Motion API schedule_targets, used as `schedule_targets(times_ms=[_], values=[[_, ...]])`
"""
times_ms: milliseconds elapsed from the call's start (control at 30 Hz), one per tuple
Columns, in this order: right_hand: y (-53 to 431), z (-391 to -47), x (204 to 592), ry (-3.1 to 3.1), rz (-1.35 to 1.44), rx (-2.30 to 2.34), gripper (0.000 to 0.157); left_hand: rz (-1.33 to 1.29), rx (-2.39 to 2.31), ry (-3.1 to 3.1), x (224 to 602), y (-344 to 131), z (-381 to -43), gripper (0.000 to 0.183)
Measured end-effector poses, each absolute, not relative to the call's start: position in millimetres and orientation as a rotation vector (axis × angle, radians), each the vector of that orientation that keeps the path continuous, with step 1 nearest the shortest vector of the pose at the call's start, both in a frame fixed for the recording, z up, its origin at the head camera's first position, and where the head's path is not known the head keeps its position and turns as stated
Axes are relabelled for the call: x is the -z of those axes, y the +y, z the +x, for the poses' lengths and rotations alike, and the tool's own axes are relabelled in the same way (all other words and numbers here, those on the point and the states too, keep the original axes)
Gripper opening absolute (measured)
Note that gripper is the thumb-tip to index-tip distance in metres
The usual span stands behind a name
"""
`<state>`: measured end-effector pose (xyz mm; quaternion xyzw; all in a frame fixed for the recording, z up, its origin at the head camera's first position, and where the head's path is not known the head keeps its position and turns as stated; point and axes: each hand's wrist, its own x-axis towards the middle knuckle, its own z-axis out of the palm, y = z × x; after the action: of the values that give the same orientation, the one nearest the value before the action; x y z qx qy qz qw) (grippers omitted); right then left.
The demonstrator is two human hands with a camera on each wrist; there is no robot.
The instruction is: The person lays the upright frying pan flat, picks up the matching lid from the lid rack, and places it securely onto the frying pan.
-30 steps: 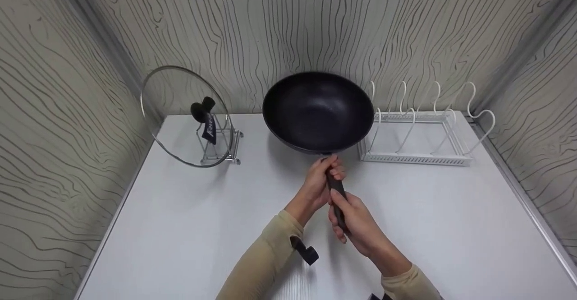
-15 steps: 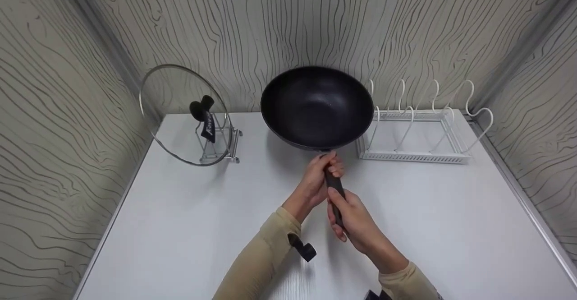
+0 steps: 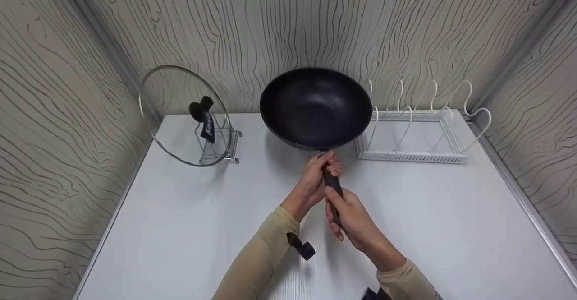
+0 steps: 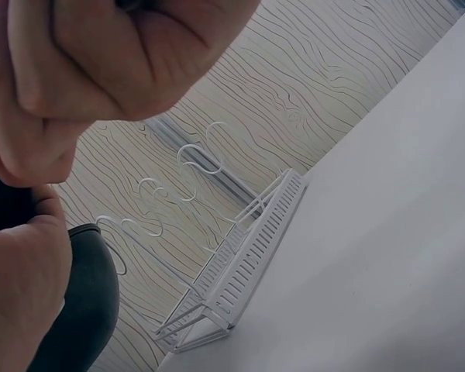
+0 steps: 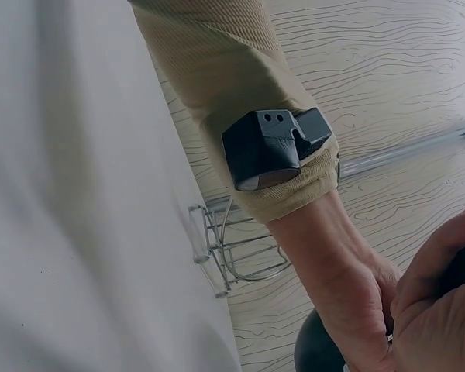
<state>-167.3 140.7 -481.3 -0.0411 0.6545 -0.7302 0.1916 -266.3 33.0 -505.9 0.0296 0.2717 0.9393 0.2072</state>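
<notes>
A black wok (image 3: 315, 108) hangs above the white table in the head view, its dark inside turned toward me. My left hand (image 3: 314, 176) grips the handle (image 3: 332, 182) close to the pan. Lower down, near the handle's end, my right hand (image 3: 354, 216) holds it with the thumb on top. In the left wrist view the wok's outside (image 4: 89, 298) shows beyond the hands. The right wrist view catches my left hand (image 5: 349, 310) and part of my right hand (image 5: 442, 318) at its lower right.
On the left, a glass lid (image 3: 216, 88) with a black knob stands tilted in a small wire rack (image 3: 232, 158). To the wok's right stands a white rack (image 3: 414, 157) with several curved wire dividers. Patterned walls (image 3: 288, 20) close off the back and sides of the table (image 3: 180, 228).
The wok has risen slightly in the head view since a second ago and shifted a touch left, both hands keeping their grip. Over the last half second it hardly moves.
</notes>
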Motion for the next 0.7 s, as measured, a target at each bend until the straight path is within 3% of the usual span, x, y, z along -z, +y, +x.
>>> schedule_targets(times_ms=[700], values=[[138,-174,485,1.835,-0.096,2.037,0.042,0.017,-2.629,0.774,517,32,-272,0.024]])
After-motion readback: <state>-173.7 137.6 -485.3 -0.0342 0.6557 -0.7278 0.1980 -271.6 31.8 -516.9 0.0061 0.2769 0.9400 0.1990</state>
